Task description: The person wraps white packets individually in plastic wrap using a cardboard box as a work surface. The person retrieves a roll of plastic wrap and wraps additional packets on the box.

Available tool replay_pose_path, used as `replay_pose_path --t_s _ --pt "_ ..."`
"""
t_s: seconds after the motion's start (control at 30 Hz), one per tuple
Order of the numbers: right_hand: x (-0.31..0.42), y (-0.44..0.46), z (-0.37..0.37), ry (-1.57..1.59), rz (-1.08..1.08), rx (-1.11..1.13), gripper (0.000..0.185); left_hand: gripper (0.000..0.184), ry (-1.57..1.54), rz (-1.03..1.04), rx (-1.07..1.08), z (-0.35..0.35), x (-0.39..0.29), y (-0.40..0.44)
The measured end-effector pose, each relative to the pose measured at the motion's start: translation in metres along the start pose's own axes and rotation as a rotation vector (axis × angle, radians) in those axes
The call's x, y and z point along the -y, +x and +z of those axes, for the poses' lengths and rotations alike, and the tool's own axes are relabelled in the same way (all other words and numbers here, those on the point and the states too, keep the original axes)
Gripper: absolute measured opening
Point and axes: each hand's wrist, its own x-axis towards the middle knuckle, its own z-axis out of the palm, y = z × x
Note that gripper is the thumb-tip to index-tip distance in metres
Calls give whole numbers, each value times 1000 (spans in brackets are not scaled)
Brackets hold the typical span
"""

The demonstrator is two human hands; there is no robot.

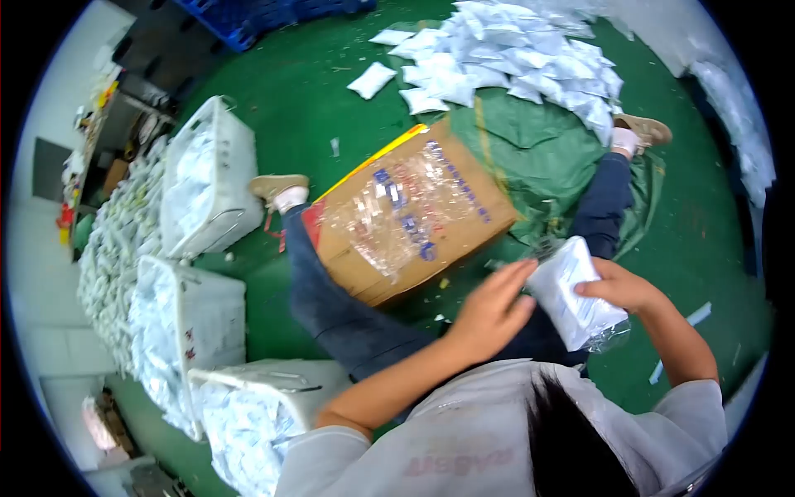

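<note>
My right hand [617, 286] grips a plump white packet [571, 290] by its right side, thumb on top. Clear plastic film [611, 335] shows past the packet's lower end, and more crumpled film is at its upper end. My left hand [493, 311] is just left of the packet, fingers stretched out towards its upper corner. I cannot tell whether the fingertips touch the film there. Between my legs lies a brown cardboard box [331, 236] with blue and red print and several clear plastic pieces [373, 236] on top.
Many white packets [505, 62] lie heaped on a green sheet [530, 157] ahead. Three white baskets of packets stand at the left: a far basket [236, 157], a middle basket [219, 311] and a near basket [323, 377]. Behind them is a pile of small pale items [112, 290].
</note>
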Motion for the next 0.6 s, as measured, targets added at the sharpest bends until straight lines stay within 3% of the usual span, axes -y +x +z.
replay_pose_path --t_s 0.03,0.07,0.1,0.13,0.17,0.2,0.27,0.3,0.4,0.43,0.47,0.53,0.6 --pt "13 14 13 -208 -106 133 53 60 -23 -86 26 16 6 -8" --pt "30 26 25 -414 -221 256 55 62 -50 -196 -32 19 4 -8" --pt "54 32 38 -624 -206 276 56 62 -159 -333 -12 13 9 -8" --pt "63 41 47 -720 -358 218 48 62 -273 -470 6 7 20 -10" --pt "65 52 45 -484 -378 82 44 56 -495 -416 -102 14 44 -20" --pt "65 62 41 -250 -379 -47 40 50 -638 -565 -103 12 58 -25" --pt "68 76 24 -155 -597 -320 36 42 -817 -703 -338 8 71 -35" --pt "65 78 31 -50 -655 -361 39 39 -735 -722 -474 7 86 -40" --pt "14 111 87 19 -686 -198 54 37 -630 -692 -680 -12 82 -30" --pt "4 120 104 240 -602 -169 60 38 -519 -603 -707 -18 68 -19" --pt "-1 129 116 455 -520 -143 67 37 -556 -717 -674 -24 78 -21" --pt "2 143 129 797 -649 -67 71 40 -1128 -541 -859 -29 64 -7" --pt "-2 159 151 896 -667 -134 73 47 -1331 -314 -896 -12 73 -2"
